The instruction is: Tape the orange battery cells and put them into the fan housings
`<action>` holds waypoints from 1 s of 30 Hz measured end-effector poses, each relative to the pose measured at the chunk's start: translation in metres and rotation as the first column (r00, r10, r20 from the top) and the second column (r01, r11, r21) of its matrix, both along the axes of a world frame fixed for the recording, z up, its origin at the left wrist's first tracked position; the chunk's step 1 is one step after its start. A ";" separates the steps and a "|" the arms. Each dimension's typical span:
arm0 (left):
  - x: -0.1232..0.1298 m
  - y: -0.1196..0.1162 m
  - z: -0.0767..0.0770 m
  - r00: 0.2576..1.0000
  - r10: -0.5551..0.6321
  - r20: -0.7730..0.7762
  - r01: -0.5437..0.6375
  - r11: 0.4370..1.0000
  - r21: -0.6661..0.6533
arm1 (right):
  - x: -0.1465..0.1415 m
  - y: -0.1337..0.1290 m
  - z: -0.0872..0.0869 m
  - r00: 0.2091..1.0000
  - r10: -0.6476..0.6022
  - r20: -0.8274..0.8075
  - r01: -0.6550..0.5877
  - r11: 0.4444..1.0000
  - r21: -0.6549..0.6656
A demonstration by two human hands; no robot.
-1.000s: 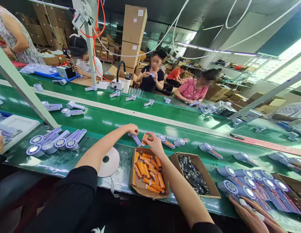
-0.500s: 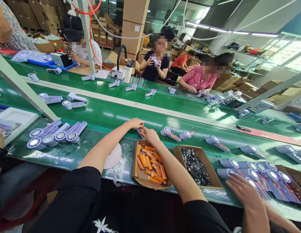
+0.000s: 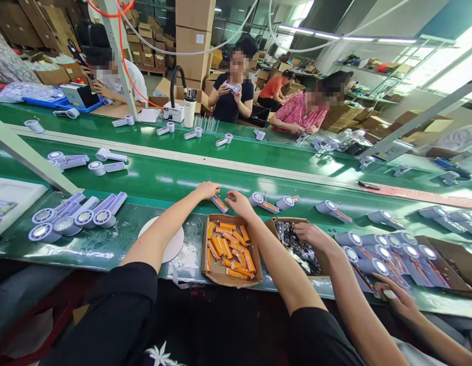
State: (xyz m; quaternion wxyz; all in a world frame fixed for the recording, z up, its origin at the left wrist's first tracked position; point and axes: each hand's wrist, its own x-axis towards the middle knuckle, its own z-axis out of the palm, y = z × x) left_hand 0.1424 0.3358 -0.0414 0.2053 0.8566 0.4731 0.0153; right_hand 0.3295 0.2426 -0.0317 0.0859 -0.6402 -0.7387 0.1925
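My left hand (image 3: 209, 190) is closed around the head end of a small lilac handheld fan (image 3: 219, 204). The fan's handle points down and to the right, and an orange battery cell shows in its open channel. The fan's head is mostly hidden behind my fingers. Just right of the handle is my right hand (image 3: 239, 203), its bent fingers apart and nothing visible in them. Below both hands, a cardboard tray (image 3: 205, 254) holds several orange battery cells (image 3: 228, 248).
Another person's hand (image 3: 314, 236) reaches into a box of dark small parts (image 3: 287, 234). More fans (image 3: 384, 251) crowd the right side, and others (image 3: 73, 218) lie at left. A white disc (image 3: 172, 244) lies under my left forearm. The green belt (image 3: 175, 170) runs behind.
My right hand has drawn back from the fan to the right, exposing its handle. The other person's hand has moved from the fans at right into the dark parts box. The view has shifted slightly.
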 end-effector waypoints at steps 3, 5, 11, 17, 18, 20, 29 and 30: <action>0.003 -0.001 -0.003 1.000 0.016 0.009 -0.016 1.000 0.004 | 0.009 0.004 -0.006 0.999 -0.025 -0.048 0.019 0.993 -0.118; 0.005 -0.002 -0.003 1.000 0.025 0.015 -0.025 1.000 0.008 | 0.009 0.010 -0.009 0.997 -0.039 -0.070 0.023 0.975 -0.221; 0.012 -0.012 0.003 0.998 0.069 0.007 -0.069 0.997 0.016 | -0.003 0.020 -0.009 0.982 -0.165 -0.088 0.118 0.912 -0.392; 0.013 -0.025 0.027 0.976 0.216 -0.001 -0.215 0.974 0.070 | 0.007 0.000 0.032 0.939 -0.292 -0.185 0.255 0.946 -0.199; 0.008 -0.029 0.031 0.968 0.249 0.009 -0.249 0.965 0.085 | 0.011 -0.010 0.042 0.932 -0.287 -0.220 0.261 0.955 -0.139; -0.013 -0.044 0.038 0.957 0.287 0.045 -0.290 0.950 0.115 | 0.021 -0.042 0.059 0.926 -0.234 -0.297 0.234 0.972 -0.036; -0.222 -0.230 0.008 0.996 0.090 -0.010 -0.090 0.995 0.034 | 0.084 -0.275 0.021 0.713 -0.017 -0.701 -0.114 0.984 -0.139; -0.237 -0.246 0.003 0.994 0.094 -0.051 -0.093 0.995 0.020 | 0.082 -0.286 0.015 0.691 -0.069 -0.720 -0.070 0.984 -0.162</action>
